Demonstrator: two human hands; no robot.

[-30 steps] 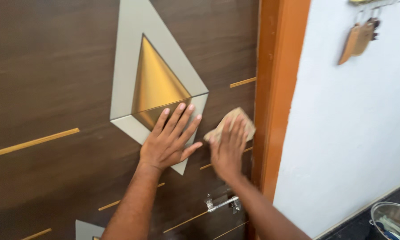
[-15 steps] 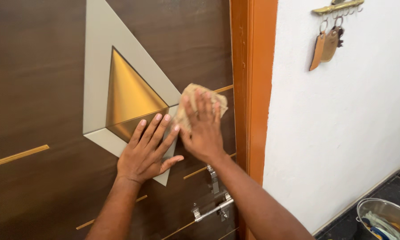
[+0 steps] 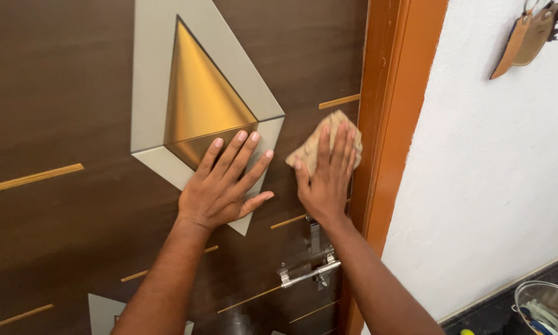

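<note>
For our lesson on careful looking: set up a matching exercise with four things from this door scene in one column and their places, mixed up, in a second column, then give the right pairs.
Things
1. left hand
2. cloth
3. latch
4. steel bowl

Places
A. on the floor at the lower right
B. flat on the door's grey and gold panel
C. on the door below the right hand
D. under the right hand's fingers, beside the door frame

Pairs: 1-B, 2-D, 3-C, 4-A
</note>
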